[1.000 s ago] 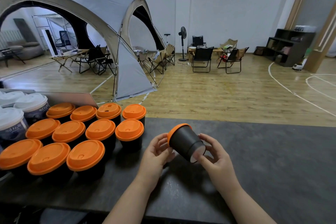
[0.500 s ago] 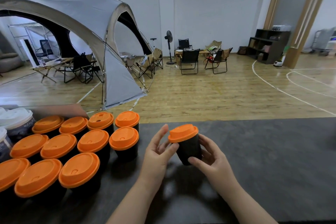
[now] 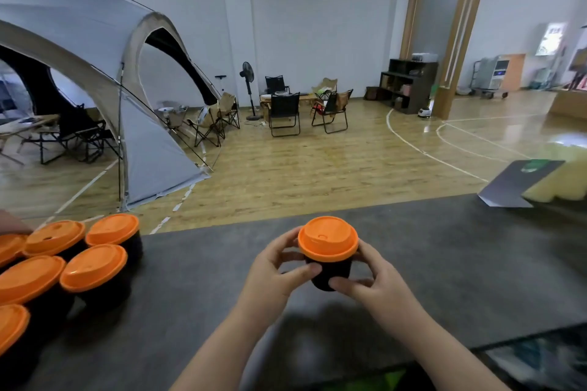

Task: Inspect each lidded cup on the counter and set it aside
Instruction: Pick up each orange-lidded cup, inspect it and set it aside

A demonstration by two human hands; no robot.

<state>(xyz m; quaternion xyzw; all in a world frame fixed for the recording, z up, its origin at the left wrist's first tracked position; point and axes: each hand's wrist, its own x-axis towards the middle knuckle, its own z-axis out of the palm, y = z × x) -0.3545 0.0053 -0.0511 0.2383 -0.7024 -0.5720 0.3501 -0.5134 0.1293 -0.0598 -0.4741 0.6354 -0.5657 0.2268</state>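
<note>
A black cup with an orange lid point(image 3: 328, 243) is held upright above the dark grey counter point(image 3: 444, 263), in the middle of the view. My left hand point(image 3: 276, 267) grips its left side, thumb across the black body. On the other side my right hand point(image 3: 368, 276) wraps the cup, with the thumb low on the front. Several more black cups with orange lids point(image 3: 93, 267) stand packed together at the counter's left end.
A grey folded card with a yellow sponge-like block point(image 3: 559, 189) lies at the counter's far right. A dark glossy panel point(image 3: 540, 359) sits at the near right edge. Beyond the counter are a wooden floor, a grey dome tent point(image 3: 95, 73) and folding chairs.
The cup went from tilted on its side to upright between both hands. The view swung right, so the cluster of cups slid to the left edge and the right end of the counter appeared.
</note>
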